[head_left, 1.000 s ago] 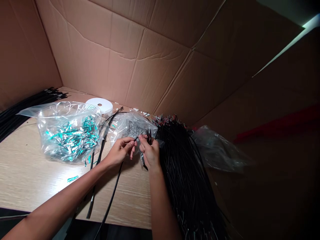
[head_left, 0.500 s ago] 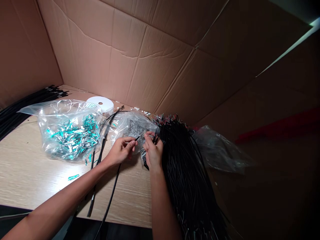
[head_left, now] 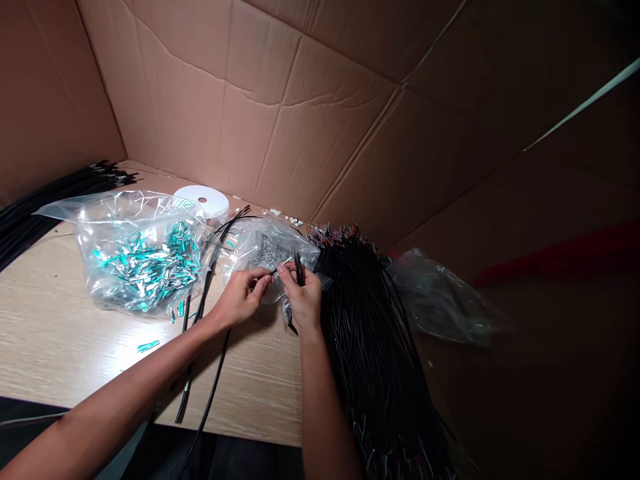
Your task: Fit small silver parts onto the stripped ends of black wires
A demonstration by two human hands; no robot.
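Black cable [head_left: 219, 370], tip obscured, sits pinched in the left hand [head_left: 243, 297]; the right hand [head_left: 305, 297] clasps snips [head_left: 299, 269], half swallowed from view.

The table [head_left: 265, 393] is showing wood grain under a glossy glare. On it, a bag [head_left: 110, 213] of thin clear plastic is glistening around shiny, foil-like scraps [head_left: 160, 273]. Behind the table, creased cardboard [head_left: 200, 127] is looking matt; at the table's right, black cables [head_left: 370, 327] are gleaming like plastic.

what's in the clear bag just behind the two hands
A heap of fine silvery bits shows through the clear bag. The left hand and right hand cover part of its near side; anything there is hidden.
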